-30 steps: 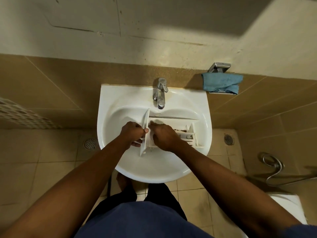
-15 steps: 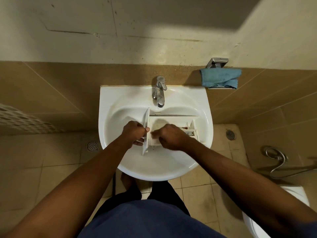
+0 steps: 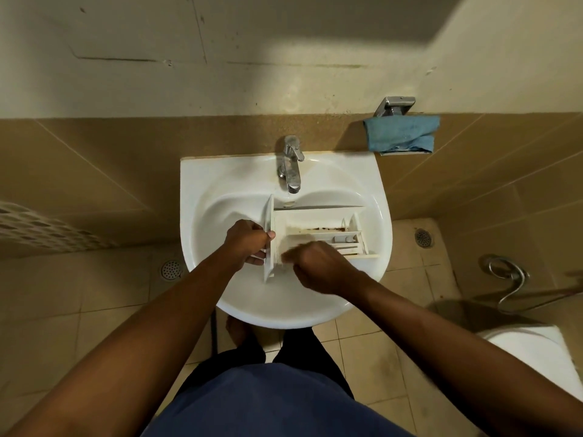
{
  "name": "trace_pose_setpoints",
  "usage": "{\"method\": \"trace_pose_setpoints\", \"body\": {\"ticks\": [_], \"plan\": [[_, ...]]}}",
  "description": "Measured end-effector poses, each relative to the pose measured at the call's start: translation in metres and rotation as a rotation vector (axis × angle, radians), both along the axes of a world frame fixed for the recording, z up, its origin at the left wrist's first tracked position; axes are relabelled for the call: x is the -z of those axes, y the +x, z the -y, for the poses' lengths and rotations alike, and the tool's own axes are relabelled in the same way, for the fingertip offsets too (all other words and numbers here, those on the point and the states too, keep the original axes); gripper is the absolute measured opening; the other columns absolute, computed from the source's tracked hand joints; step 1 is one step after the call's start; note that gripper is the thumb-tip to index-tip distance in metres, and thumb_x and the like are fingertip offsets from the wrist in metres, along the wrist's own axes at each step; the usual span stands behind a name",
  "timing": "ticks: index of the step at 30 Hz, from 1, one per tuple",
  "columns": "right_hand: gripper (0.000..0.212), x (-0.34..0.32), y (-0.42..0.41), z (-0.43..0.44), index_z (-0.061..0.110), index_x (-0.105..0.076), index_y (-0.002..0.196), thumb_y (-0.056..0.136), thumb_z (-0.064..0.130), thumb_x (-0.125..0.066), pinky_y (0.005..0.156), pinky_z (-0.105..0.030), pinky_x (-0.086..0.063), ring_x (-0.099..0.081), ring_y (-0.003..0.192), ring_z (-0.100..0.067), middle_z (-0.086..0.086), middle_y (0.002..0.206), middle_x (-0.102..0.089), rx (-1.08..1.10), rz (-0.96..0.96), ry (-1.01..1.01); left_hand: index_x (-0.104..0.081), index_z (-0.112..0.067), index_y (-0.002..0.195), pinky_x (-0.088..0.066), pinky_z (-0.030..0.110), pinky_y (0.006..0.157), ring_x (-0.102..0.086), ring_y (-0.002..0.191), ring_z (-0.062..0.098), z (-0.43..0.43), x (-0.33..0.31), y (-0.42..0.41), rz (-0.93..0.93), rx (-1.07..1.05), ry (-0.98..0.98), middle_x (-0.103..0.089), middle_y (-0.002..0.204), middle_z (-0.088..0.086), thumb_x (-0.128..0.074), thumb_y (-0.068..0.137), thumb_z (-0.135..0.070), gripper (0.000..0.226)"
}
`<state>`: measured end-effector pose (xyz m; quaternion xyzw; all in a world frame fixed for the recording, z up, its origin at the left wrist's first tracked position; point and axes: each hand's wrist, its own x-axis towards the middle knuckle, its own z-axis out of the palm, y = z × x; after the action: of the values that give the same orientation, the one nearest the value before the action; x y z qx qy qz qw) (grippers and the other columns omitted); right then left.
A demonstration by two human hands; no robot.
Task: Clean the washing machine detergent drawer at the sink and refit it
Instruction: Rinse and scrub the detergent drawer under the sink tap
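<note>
Over the sink [image 3: 195, 184], head view: finds drawer [image 3: 315, 222] lying across the basin just below the tap [image 3: 291, 165], front panel to the left, compartments to the right. Notes left hand [image 3: 247, 244] grasping the front panel, thumb hooked over its edge. Notes right hand [image 3: 318, 266] curled and blurred at the near compartment; cannot tell if holding a brush, a cloth or nothing. Judges the step as scrubbing, well short of refitting. Records brown residue [image 3: 325, 229] along an inner divider toward the far end. Calls next for working along to that end, then rinsing. Describes drawer as hard white plastic, boxy, with thin ribbed walls. Describes sink as glossy rounded ceramic, tap as polished metal. Marks blue cloth [image 3: 402, 134] as soft and crumpled, on a wall holder, well apart.
</note>
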<state>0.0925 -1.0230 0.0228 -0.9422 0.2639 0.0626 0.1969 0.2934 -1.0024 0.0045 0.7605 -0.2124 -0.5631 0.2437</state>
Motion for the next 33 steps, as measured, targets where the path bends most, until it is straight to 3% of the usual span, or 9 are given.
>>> {"method": "trace_pose_setpoints", "body": {"ticks": [1,4,7,13,17,21,24,29,33], "plan": [[0.042,0.001,0.006,0.005,0.004,-0.071,0.12,0.087,0.006,-0.046,0.083,-0.041,-0.06,-0.072,0.101,-0.036,-0.018,0.116,-0.074,0.028,0.014,0.003,-0.067,-0.004,0.106,-0.065,0.046,0.071,-0.076,0.08,0.032,0.0,0.0,0.0,-0.004,-0.002,-0.002,-0.075,0.094,0.016,-0.074,0.094,-0.022,0.022],[0.058,0.017,0.013,-0.011,-0.007,-0.052,0.142,0.085,-0.001,-0.052,0.113,-0.052,-0.045,-0.05,0.138,-0.042,-0.027,0.15,-0.05,0.069,0.0,0.002,-0.066,-0.006,0.106,-0.065,0.042,0.068,-0.076,0.079,0.031,0.0,-0.001,0.0,0.0,0.004,-0.007,-0.074,0.094,0.015,-0.074,0.094,-0.022,0.022],[0.065,0.024,-0.006,-0.038,-0.004,-0.043,0.151,0.087,0.005,-0.052,0.126,-0.047,-0.024,-0.035,0.15,-0.035,-0.022,0.16,-0.038,0.024,-0.001,-0.038,-0.066,-0.007,0.108,-0.065,0.041,0.068,-0.075,0.081,0.031,-0.001,0.0,0.0,0.007,-0.005,-0.011,-0.074,0.093,0.015,-0.073,0.094,-0.021,0.021],[0.051,0.011,-0.01,-0.019,0.0,-0.062,0.134,0.087,0.01,-0.045,0.111,-0.05,-0.047,-0.059,0.126,-0.038,-0.02,0.137,-0.063,0.07,0.019,-0.092,-0.067,-0.005,0.105,-0.065,0.045,0.072,-0.076,0.081,0.03,-0.001,0.0,0.0,-0.005,-0.005,-0.012,-0.074,0.095,0.016,-0.074,0.094,-0.022,0.021],[0.07,0.025,0.005,-0.043,-0.008,-0.045,0.148,0.081,0.008,-0.056,0.12,-0.052,-0.036,-0.041,0.145,-0.039,-0.026,0.155,-0.043,0.038,0.022,-0.06,-0.066,-0.005,0.106,-0.065,0.044,0.072,-0.075,0.078,0.029,0.0,-0.001,0.001,-0.012,0.003,-0.007,-0.074,0.094,0.015,-0.074,0.094,-0.022,0.022],[0.068,0.024,-0.029,-0.045,0.0,-0.05,0.148,0.083,0.018,-0.036,0.126,-0.049,-0.025,-0.044,0.145,-0.031,-0.017,0.153,-0.05,0.042,-0.008,-0.184,-0.065,-0.005,0.107,-0.065,0.047,0.076,-0.075,0.081,0.03,0.0,0.0,0.0,-0.005,0.002,-0.015,-0.074,0.095,0.016,-0.074,0.094,-0.02,0.021],[0.063,0.021,-0.019,-0.043,-0.001,-0.058,0.14,0.084,0.019,-0.037,0.124,-0.045,-0.027,-0.054,0.137,-0.033,-0.019,0.143,-0.059,0.135,0.038,-0.21,-0.065,-0.004,0.108,-0.065,0.047,0.076,-0.076,0.08,0.03,0.0,0.001,0.001,-0.023,0.008,-0.01,-0.074,0.095,0.016,-0.074,0.094,-0.021,0.023],[0.066,0.037,-0.002,-0.062,-0.004,-0.053,0.143,0.08,0.013,-0.06,0.123,-0.051,-0.03,-0.044,0.144,-0.034,-0.022,0.15,-0.052,0.036,0.078,-0.219,-0.066,-0.004,0.108,-0.065,0.047,0.075,-0.076,0.081,0.03,0.001,-0.001,0.001,-0.03,0.008,0.0,-0.074,0.095,0.016,-0.074,0.094,-0.022,0.024],[0.054,0.029,-0.024,-0.042,0.003,-0.066,0.132,0.085,0.012,-0.041,0.12,-0.049,-0.036,-0.057,0.134,-0.03,-0.016,0.141,-0.062,-0.001,0.085,-0.268,-0.065,-0.007,0.104,-0.065,0.044,0.073,-0.076,0.08,0.028,0.001,-0.002,0.0,-0.012,0.022,-0.006,-0.074,0.094,0.015,-0.074,0.094,-0.022,0.02]]}}
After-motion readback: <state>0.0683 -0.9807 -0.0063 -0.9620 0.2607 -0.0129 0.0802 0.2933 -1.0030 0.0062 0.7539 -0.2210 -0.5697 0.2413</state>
